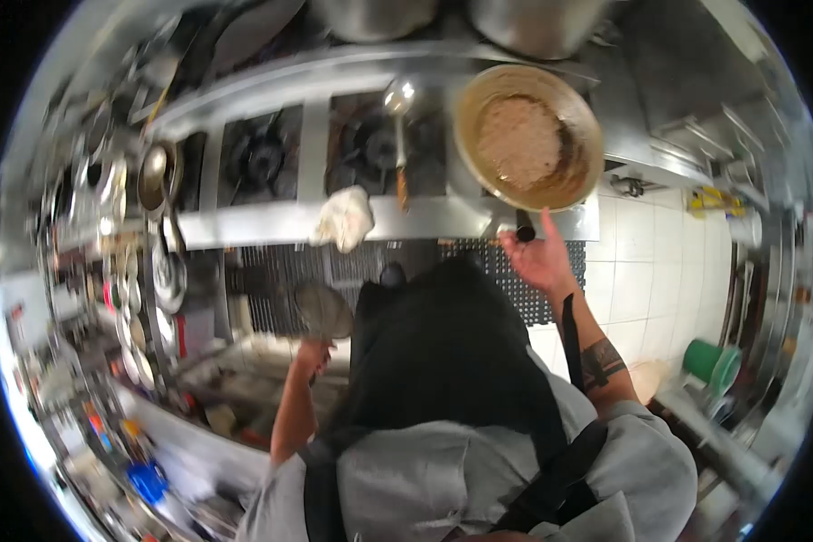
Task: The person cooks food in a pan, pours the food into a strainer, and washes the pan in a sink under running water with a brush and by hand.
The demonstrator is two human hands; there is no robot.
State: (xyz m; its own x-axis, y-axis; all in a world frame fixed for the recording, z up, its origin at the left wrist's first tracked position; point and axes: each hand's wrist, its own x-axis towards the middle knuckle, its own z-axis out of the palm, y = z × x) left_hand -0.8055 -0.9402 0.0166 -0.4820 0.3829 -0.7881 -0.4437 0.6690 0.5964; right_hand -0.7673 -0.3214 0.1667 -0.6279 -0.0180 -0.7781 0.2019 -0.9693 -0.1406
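At the right of the stove, a wide pan (587, 167) holds a pinkish-brown, mince-like mass (519, 140). Its dark handle (525, 226) points toward me. My right hand (544, 257) is beside this handle, palm up, with the fingers apart and not wrapped round it. Low on my left, my left hand (313, 355) is closed on the handle of a round grey strainer (325, 310), held over the floor by the counter; blur hides its finer detail. A crumpled white cloth (344, 219) lies on the stove's front edge. Behind it rests a metal ladle (401, 135) with a brown handle end.
Gas burners (260, 158) line the stove, with large pots (537, 23) at the back. Pans (158, 176) sit at the left end. Black matting (289, 280) and white tiles (637, 235) cover the floor. A green bucket (712, 363) stands at right.
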